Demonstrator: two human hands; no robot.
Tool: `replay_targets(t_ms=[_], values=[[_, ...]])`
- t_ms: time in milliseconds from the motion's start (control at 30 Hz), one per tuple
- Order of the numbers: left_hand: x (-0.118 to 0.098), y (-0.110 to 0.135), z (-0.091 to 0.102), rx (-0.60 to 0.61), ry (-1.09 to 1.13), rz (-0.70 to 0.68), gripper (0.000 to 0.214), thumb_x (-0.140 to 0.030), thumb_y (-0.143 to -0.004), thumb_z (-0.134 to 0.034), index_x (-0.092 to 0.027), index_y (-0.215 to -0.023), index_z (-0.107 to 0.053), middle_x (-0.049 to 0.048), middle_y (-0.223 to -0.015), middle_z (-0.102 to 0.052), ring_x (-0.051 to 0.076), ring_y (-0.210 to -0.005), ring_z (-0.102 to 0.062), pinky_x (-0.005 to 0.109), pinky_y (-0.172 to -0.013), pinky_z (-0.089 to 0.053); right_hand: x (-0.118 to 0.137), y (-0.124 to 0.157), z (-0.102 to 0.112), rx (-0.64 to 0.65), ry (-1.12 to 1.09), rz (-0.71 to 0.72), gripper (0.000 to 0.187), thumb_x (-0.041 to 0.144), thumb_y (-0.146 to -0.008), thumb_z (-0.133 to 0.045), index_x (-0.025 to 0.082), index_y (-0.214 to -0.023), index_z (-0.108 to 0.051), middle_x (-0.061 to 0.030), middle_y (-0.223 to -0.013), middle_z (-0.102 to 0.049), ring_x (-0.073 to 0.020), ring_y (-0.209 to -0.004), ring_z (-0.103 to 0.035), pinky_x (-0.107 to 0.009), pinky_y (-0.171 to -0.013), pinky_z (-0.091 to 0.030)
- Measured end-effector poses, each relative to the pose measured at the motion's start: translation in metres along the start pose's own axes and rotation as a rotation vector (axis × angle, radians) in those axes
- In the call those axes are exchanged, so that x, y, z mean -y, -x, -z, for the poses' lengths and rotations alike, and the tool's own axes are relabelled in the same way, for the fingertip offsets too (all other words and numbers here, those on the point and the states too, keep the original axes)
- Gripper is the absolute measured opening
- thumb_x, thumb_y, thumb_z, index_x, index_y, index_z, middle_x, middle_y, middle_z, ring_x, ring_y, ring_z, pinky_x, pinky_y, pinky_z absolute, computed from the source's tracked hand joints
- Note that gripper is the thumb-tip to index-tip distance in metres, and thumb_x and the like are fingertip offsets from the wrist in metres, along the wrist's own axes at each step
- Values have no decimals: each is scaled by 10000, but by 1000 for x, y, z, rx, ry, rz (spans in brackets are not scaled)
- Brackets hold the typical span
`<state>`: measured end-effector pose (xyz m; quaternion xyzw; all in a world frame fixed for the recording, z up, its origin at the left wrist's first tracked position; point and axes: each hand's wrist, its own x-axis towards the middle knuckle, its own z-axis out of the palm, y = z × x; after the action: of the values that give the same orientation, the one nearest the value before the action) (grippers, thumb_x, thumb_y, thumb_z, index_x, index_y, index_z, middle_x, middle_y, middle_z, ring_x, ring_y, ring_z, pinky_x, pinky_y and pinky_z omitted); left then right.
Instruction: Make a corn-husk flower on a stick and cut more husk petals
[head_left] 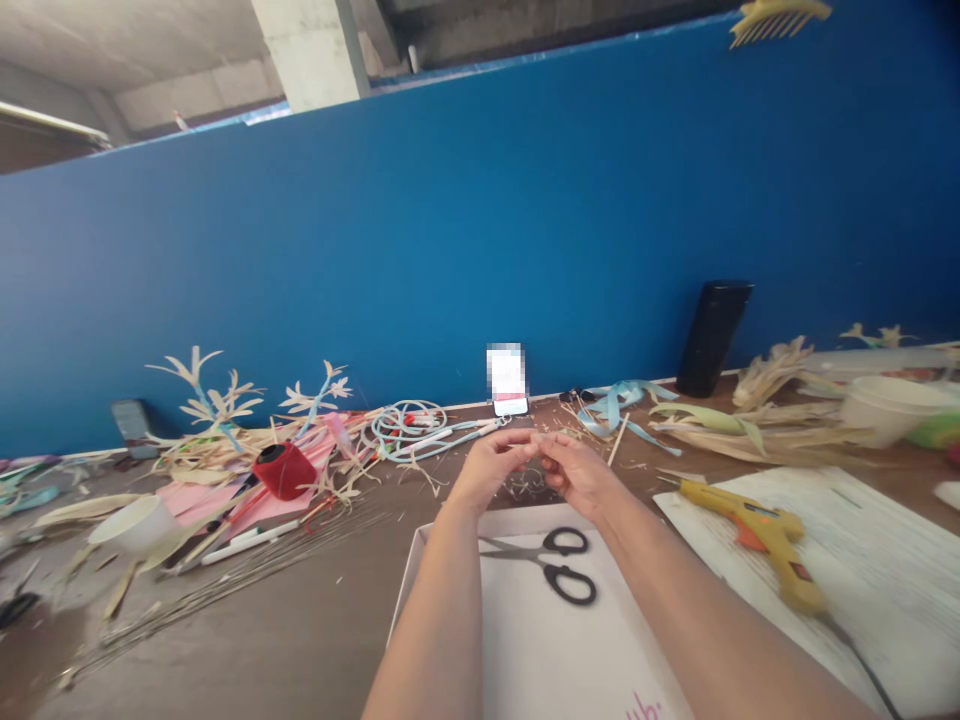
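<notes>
My left hand and my right hand meet fingertip to fingertip above the far edge of a white board. The fingers of both are pinched together on something too small to make out. Black-handled scissors lie on the board just below my wrists. A tangle of thin wire sits on the brown table under my fingers.
A yellow glue gun lies on a white plank at right. A red thread spool, pink paper, straw flowers, thin wires and a white cup crowd the left. Corn husks, a white bowl and a black speaker stand at the right, by the blue wall.
</notes>
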<state>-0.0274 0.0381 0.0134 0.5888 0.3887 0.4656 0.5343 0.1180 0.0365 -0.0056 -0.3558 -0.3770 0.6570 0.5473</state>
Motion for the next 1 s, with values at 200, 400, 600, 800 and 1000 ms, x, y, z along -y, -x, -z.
replay_targets(t_ms=[200,400,600,800,1000], values=[[5,-4,-5,-82,-175,-183,323,-353,-654,-703,-204,-941,-717,60,-913,-635,170,-853,-562,283,-788,-432,3,2,-3,29,52,0,239,381,-680,-700,172,-787,-660,-9,-699,-590,-60,-500,-419,-151,-331,-224],[6,-5,-1,-279,-242,-248,230,-377,-713,-633,-212,-840,-730,50,-890,-630,170,-885,-554,293,-843,-405,1,2,-6,9,55,-30,308,450,-725,-645,163,-825,-688,-92,-904,-666,-74,-533,-468,-149,-334,-279],[5,-6,2,-372,49,-35,348,-487,-762,-520,-155,-695,-605,-15,-564,-514,87,-496,-453,223,-508,-385,-1,-5,-3,-235,92,31,299,453,-711,-638,160,-738,-692,-112,-951,-679,-80,-505,-476,-174,-318,-303],[2,-3,3,-410,-28,-10,509,-572,-788,-433,-183,-463,-394,-49,-373,-329,68,-355,-328,221,-407,-279,-2,-9,-1,-387,76,164,281,452,-699,-626,175,-730,-665,-88,-887,-680,-76,-473,-465,-181,-309,-305],[-2,-4,4,-321,21,-47,360,-478,-785,-513,-149,-813,-658,-46,-473,-448,63,-419,-413,200,-456,-370,-1,-8,1,-411,110,273,324,498,-695,-617,180,-743,-655,-83,-865,-676,-86,-472,-486,-203,-326,-331]])
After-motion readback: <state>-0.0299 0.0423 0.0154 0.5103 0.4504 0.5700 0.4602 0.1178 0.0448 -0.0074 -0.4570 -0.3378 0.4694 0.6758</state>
